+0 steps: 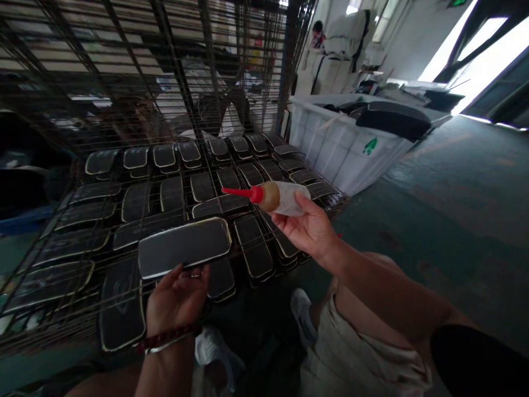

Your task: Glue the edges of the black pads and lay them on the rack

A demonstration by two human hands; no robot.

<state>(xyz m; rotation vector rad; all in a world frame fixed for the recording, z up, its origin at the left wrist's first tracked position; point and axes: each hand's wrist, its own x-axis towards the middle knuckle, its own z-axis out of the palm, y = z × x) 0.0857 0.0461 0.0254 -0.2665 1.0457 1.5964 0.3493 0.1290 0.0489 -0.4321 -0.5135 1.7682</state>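
Observation:
In my right hand (308,229) is a translucent squeeze bottle (285,198), tipped on its side with its red nozzle pointing left. Amber liquid has gathered at the nozzle end. My left hand (179,298) grips the lower edge of a dark, rounded rectangular pad (184,248), its fingers partly hidden beneath it. A pale yellowish line runs along the pad's rim. The nozzle tip is above the pad's right end, apart from it. Similar dark pads (254,248) lie in rows on a wire rack (99,300) around and behind the held one.
Upright wire racks (173,66) rise behind the pads. At the right stands a large white plastic bin (330,138) heaped with dark pieces (392,118). Green floor (467,182) stretches to the right. A person (317,36) is far back near pale stacked bundles. My shoes (303,314) are below.

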